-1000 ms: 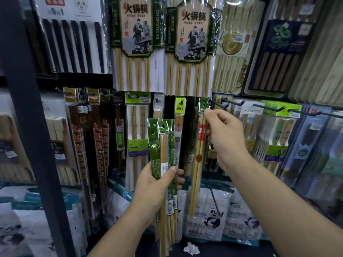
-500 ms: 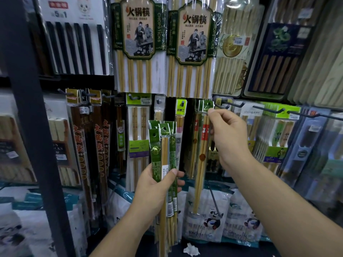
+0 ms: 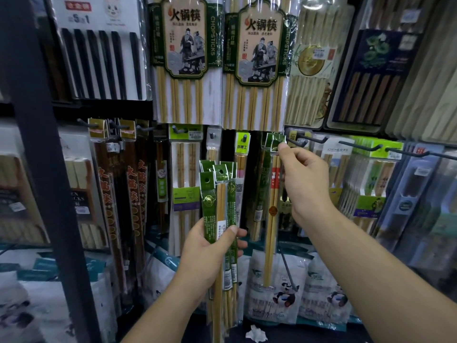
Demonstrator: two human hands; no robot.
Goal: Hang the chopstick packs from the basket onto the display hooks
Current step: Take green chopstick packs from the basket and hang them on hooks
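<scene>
My left hand (image 3: 207,253) grips a bundle of several green-headed bamboo chopstick packs (image 3: 220,199), held upright in front of the display. My right hand (image 3: 303,184) is raised at a black display hook (image 3: 300,142) and pinches the green top tab of a hanging chopstick pack (image 3: 272,219). That pack hangs straight down beside other green-tabbed packs on the same hook. The basket is out of view.
Rows of hooks carry other chopstick packs: dark brown ones (image 3: 118,184) on the left, large boxed sets (image 3: 188,58) above, more hooks (image 3: 358,146) to the right. White panda bags (image 3: 277,293) stand on the shelf below. A dark metal post (image 3: 42,157) runs down the left.
My right hand has pushed the pack's tab leftwards and back along the hook, so it now hangs against the other packs there. The left hand has kept its bundle nearly still.
</scene>
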